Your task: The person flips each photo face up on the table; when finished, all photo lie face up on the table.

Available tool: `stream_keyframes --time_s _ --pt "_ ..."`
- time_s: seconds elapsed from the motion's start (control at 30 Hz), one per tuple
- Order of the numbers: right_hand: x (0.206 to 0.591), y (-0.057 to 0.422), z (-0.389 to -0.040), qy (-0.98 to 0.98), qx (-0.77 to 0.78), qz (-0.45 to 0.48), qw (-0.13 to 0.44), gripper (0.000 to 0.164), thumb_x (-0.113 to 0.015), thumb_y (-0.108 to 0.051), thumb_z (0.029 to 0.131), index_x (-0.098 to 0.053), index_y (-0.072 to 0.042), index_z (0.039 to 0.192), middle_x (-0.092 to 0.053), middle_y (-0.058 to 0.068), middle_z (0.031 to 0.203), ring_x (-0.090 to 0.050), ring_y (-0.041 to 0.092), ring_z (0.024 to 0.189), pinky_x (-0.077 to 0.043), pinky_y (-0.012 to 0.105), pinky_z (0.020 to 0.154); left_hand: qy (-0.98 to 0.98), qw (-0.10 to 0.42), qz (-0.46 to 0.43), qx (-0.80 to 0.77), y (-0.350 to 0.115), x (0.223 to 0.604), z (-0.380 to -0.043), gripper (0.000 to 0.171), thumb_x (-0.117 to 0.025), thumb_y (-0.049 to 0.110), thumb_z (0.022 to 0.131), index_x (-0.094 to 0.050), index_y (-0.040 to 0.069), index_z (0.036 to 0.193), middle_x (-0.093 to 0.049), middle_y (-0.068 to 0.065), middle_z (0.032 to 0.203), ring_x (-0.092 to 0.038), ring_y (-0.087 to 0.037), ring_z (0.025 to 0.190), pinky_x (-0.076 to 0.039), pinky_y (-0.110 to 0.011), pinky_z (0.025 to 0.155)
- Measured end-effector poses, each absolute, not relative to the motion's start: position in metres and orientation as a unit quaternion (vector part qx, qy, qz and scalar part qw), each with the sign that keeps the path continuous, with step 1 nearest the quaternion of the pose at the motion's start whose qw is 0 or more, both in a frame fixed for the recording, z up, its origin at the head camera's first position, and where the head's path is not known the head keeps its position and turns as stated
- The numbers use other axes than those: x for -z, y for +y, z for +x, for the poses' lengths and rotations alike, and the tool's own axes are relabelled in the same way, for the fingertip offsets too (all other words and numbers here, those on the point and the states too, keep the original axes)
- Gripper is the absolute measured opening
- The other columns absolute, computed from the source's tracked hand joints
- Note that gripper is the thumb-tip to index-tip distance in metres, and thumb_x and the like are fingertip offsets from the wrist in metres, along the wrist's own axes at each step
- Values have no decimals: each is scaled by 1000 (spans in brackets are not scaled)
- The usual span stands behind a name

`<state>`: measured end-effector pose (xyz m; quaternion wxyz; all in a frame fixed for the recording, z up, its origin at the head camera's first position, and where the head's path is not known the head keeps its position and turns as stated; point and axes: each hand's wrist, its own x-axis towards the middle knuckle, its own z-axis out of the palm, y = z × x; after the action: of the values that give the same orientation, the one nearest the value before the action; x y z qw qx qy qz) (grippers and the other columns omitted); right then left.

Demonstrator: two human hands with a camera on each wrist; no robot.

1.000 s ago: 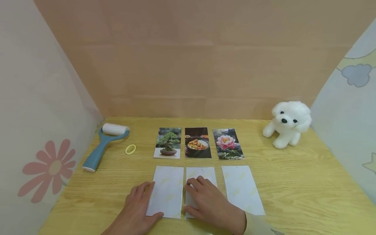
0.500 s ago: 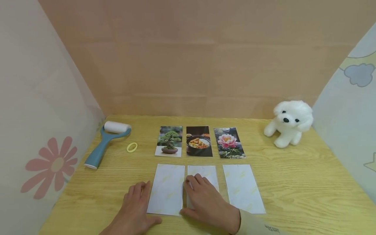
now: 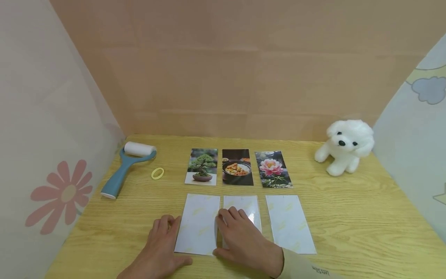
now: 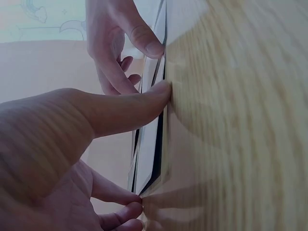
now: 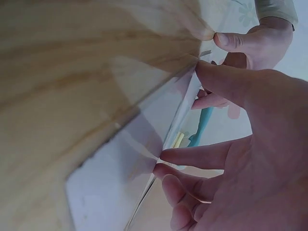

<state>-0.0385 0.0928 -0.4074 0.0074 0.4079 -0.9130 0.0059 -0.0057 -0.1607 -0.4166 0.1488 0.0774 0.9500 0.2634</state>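
Observation:
In the head view, three white cards with pale yellow marks lie in a row nearest the person. At the left card (image 3: 198, 224), my left hand (image 3: 158, 248) has its fingertips along the left edge and its thumb just below the near edge. My right hand (image 3: 242, 242) touches the same card's right side with fingertips, its thumb at the near right corner. That hand covers much of the middle card (image 3: 240, 201), which shines beside the knuckles. Untouched, the right card (image 3: 289, 224) lies slightly turned. In the left wrist view, a dark line runs under the left card's edge (image 4: 153, 149).
Behind the white cards lie a bonsai picture (image 3: 202, 166), a rice-bowl picture (image 3: 237, 167) and a flower picture (image 3: 274, 169). A blue-handled lint roller (image 3: 122, 170) and a yellow ring (image 3: 157, 173) are at left. At back right sits a white toy dog (image 3: 343, 147).
My right fingers and thumb have shifted left from the middle card to the left card's right edge. My left thumb has come off that card's near left corner. The head view has shifted slightly.

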Motion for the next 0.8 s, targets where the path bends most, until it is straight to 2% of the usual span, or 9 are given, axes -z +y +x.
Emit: stream_keyframes --time_s 0.17,0.27,0.37,0.47,0.53,0.63,0.8 --pt "406 93 -39 -913 -9 409 -3 72 -69 -65 87 -62 -8 130 -53 3 128 -45 20 111 -41 36 91 946 141 63 -285 -159 416 -6 105 -92 49 68 -46 -5 145 -41 -13 129 -37 -34 115 -36 -55 97" --pt "405 93 -39 -913 -12 407 -11 71 -69 -64 87 -62 -9 131 -53 2 129 -46 21 112 -41 36 93 938 106 49 -327 -158 415 -5 85 -87 40 78 -51 -6 139 -49 -10 124 -42 -31 114 -39 -53 97" --pt "404 93 -39 -913 -26 406 -19 69 -71 -63 86 -61 -11 130 -53 2 129 -46 20 112 -41 36 93 915 73 21 -396 -156 412 -6 57 -78 27 90 -57 -6 131 -57 -4 112 -51 -22 105 -47 -43 90" --pt "404 93 -40 -914 -48 401 -31 66 -72 -60 86 -59 -13 130 -53 2 128 -46 20 112 -41 37 92 877 70 -18 -476 -154 407 -7 36 -69 16 97 -60 -1 127 -61 -1 104 -57 -14 97 -51 -32 83" --pt "404 93 -41 -916 -67 393 -47 62 -72 -57 88 -59 -14 130 -53 2 128 -46 20 113 -41 38 93 845 79 -45 -528 -153 403 -9 29 -62 13 101 -60 1 127 -64 -3 104 -60 -14 95 -52 -29 80" --pt "403 92 -44 -920 -105 369 -82 57 -67 -55 93 -60 -15 132 -55 1 130 -47 19 115 -41 38 95 796 99 -73 -593 -152 399 -12 25 -51 14 106 -60 0 126 -64 -6 105 -60 -17 98 -52 -29 82" --pt "401 91 -47 -913 -196 332 -134 47 -57 -49 102 -62 -14 133 -56 -3 128 -48 14 111 -41 37 93 712 145 -79 -682 -146 398 -20 36 -36 16 109 -55 -8 128 -60 -13 114 -57 -22 102 -52 -30 84"
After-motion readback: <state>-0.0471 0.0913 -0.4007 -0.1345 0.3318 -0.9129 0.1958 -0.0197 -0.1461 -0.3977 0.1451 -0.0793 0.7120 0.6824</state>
